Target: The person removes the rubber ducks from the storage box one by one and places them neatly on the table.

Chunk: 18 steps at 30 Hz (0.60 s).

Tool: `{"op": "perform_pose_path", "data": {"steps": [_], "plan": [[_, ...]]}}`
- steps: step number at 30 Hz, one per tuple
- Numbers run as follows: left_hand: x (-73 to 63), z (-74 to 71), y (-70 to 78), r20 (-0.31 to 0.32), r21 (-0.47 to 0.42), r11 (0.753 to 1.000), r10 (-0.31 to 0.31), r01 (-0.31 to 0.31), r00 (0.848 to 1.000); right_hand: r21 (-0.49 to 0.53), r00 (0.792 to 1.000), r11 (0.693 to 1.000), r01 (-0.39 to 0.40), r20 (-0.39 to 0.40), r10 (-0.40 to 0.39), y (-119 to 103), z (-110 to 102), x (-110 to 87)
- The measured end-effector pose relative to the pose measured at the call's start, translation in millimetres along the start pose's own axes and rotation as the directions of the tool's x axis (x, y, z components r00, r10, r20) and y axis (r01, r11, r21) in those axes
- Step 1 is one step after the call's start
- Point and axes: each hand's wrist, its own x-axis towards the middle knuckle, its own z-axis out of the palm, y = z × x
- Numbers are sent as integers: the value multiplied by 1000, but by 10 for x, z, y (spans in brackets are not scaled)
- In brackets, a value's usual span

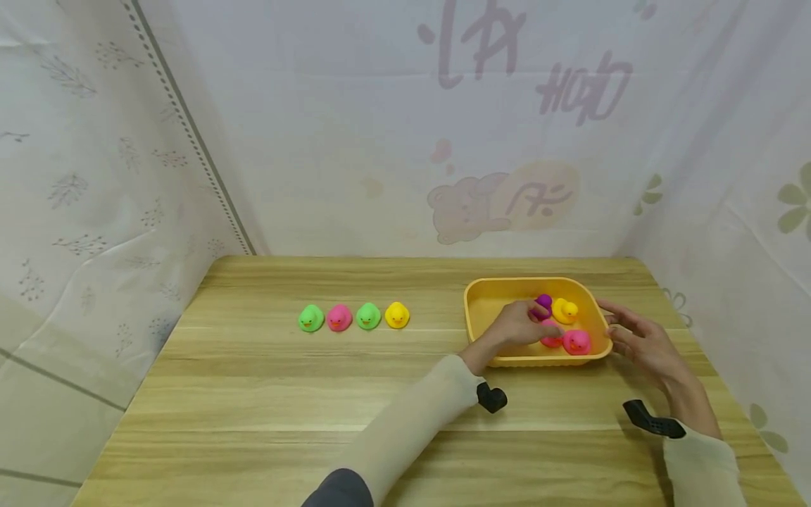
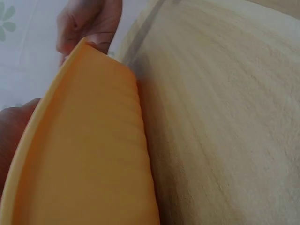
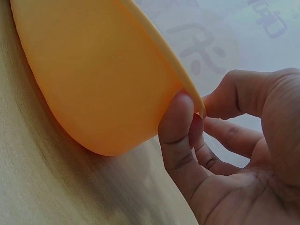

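Note:
An orange-yellow plastic basket (image 1: 500, 360) stands on the right of the table. My left hand (image 1: 521, 325) reaches over its front rim in the head view, fingers spread near a purple rubber duck (image 1: 544, 301) and thumb over a pink rubber duck (image 1: 550, 341). Beside these lie a yellow rubber duck (image 1: 565, 310) and another pink rubber duck (image 1: 577, 342). In the left wrist view, the basket's wall (image 2: 89, 140) hides most of this hand. My right hand (image 3: 234, 154) pinches the basket's right rim between thumb and finger.
Left of the basket, a row stands on the wooden table (image 1: 253, 394): a green duck (image 1: 311, 318), a pink duck (image 1: 338, 318), a second green duck (image 1: 368, 316) and a yellow duck (image 1: 397, 315). Patterned white cloth (image 1: 355, 141) rises behind and at both sides.

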Motion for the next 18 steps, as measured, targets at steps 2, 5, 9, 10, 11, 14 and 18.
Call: {"op": "perform_pose_path", "data": {"steps": [2,5,9,10,11,14,18], "plan": [[7,16,3,-13,30,1000,2,-1,1000,-2,1000,1000,4,-1,-4,1,7,2],[18,42,19,-26,112,994,4,-1,1000,1,1000,1000,7,0,-7,-2,5,0],[30,68,41,-44,223,975,14,-3,999,19,1000,1000,9,8,-9,-6,4,-4],[30,71,46,-48,238,971,14,-2,999,19,1000,1000,8,8,-8,-9,7,-5],[31,75,49,-52,246,969,13,0,999,22,1000,1000,8,7,-8,-10,9,-5],[27,77,57,-62,246,969,-3,18,998,21,1000,1000,9,5,-9,-6,11,-2],[24,76,54,-58,220,975,-19,31,998,36,1000,999,23,6,-23,16,7,-5]]}}
